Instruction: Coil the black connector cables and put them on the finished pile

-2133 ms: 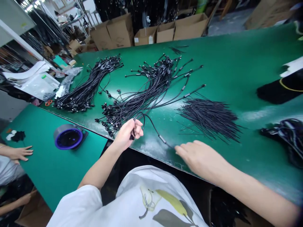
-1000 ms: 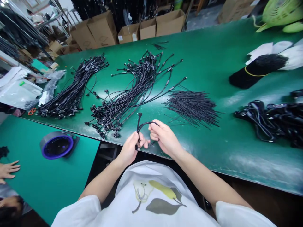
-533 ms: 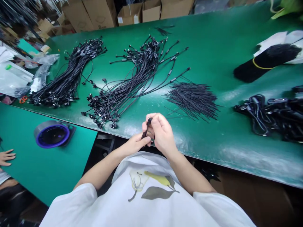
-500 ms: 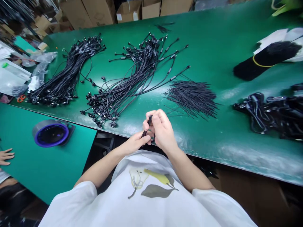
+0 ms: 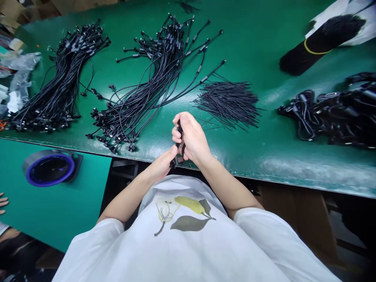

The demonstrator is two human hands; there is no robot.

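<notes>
A folded black cable (image 5: pixel 179 128) is between my hands, just over the front edge of the green table (image 5: pixel 273 156). My right hand (image 5: pixel 193 137) is closed around its upper part, thumb on top. Lower down, my left hand (image 5: pixel 162 163) pinches the bundle, and a dark end pokes out beneath the fingers. Much of the cable is hidden by the fingers. Beyond my hands lie a pile of short black ties (image 5: pixel 229 102) and a spread bunch of black cables (image 5: pixel 155 82) with connectors at both ends.
Another bunch of cables (image 5: pixel 63 78) lies at the left. On the right are coiled cables (image 5: pixel 331 113) and a banded black bundle (image 5: pixel 311 47). A tape roll (image 5: pixel 48 168) rests on the lower left table, where another person's hand (image 5: pixel 3 203) shows at the edge.
The view has shifted, so the table's contents appear higher and further left. My hands have drawn closer together around the cable, and the gap between them has narrowed.
</notes>
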